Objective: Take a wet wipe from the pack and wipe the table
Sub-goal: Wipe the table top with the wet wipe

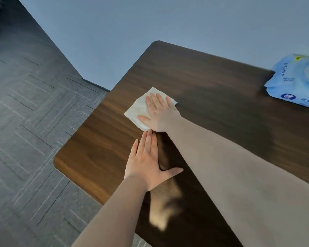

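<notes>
The right hand (159, 113) lies flat, palm down, on a white wet wipe (141, 107). All fingers are extended and slightly spread; the hand is open and presses the wipe rather than gripping it. The wipe is spread against the dark wood-grain counter (212, 82), near the counter's left edge. About half of the wipe shows beyond the fingers and thumb on the far and left sides; the rest is covered by the palm.

The left hand (146, 163) also lies flat and open on the counter, palm down, fingers together and thumb spread to the right. It holds nothing. Its fingertips (148, 134) reach the near corner of the wipe and the heel of the right hand; whether they touch cannot be told.

The pack (296, 81) of wet wipes, light blue with printed text, rests on the counter at the far right, well apart from both hands. It is partly cut off by the frame edge and blurred.

A darker patch with a dull sheen spreads across the counter to the right of the right hand. A bright reflection shows on the surface near the left forearm.

A grey patterned floor (34, 113) lies to the left of the counter. A pale wall (150, 20) stands behind it.
</notes>
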